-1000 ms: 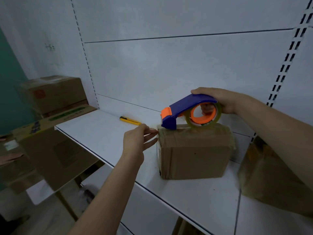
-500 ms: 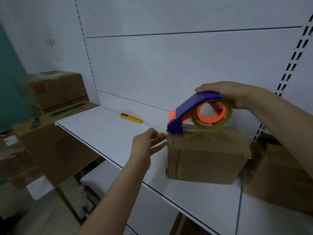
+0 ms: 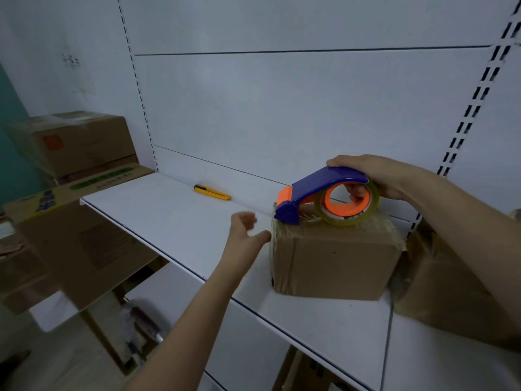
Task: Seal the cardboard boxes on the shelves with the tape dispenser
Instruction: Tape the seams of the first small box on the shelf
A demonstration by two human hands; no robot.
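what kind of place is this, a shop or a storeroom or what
Probably a stockroom or a shop's back room: white metal shelving with slotted uprights, stacked cardboard cartons at the left, and a small box being taped with a dispenser.

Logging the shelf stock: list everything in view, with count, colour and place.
box: one, brown, taped, on the shelf under the dispenser
dispenser: one, blue and orange, on the box top
shelf: one, white
knife: one, yellow, at the shelf's back
side boxes: several, brown, stacked left of the shelf
right box: one, brown, partly hidden
left hand: open, beside the box's left edge
right hand: grips the dispenser
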